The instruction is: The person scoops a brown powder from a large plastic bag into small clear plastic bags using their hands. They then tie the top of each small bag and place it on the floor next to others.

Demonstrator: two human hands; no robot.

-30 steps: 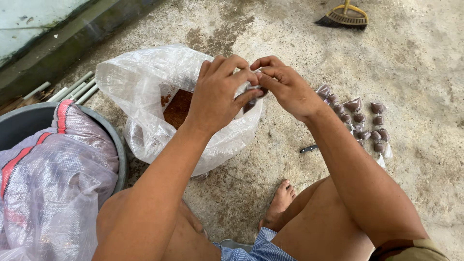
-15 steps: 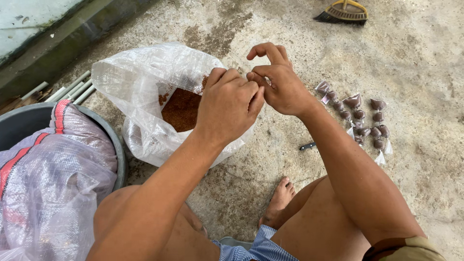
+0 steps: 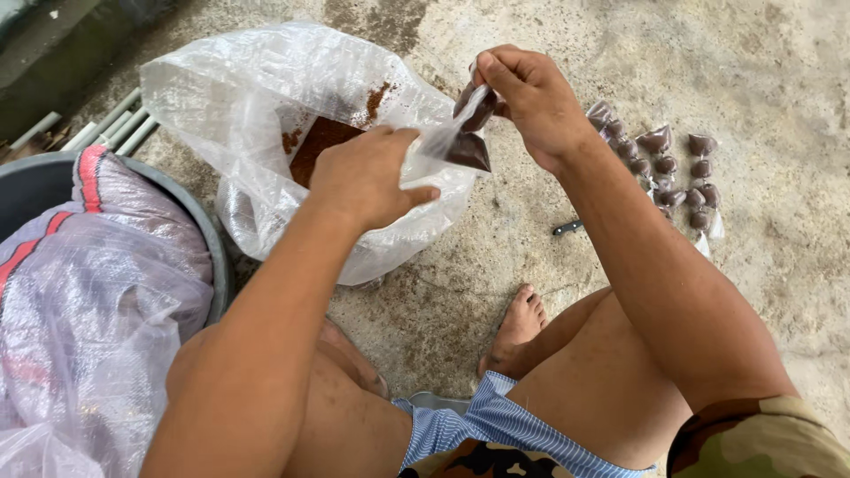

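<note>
A small clear plastic packet of dark brown powder (image 3: pixel 467 146) is held up by the right hand (image 3: pixel 531 102); its twisted top is pinched between thumb and closed fingers, and the filled corner hangs just below and to the left of that hand. The left hand (image 3: pixel 367 177) is seen from the back, loosely curled, and its fingertips appear to touch the packet's lower part, though the grip itself is hidden; beneath and behind this hand a large translucent white plastic bag holding reddish-brown powder (image 3: pixel 266 115) is spread open on the rough concrete floor (image 3: pixel 779 265). To the right of the right forearm a cluster of small filled brown packets (image 3: pixel 673 173) is laid out; a short dark tool (image 3: pixel 568 227) lies just beside the forearm.
</note>
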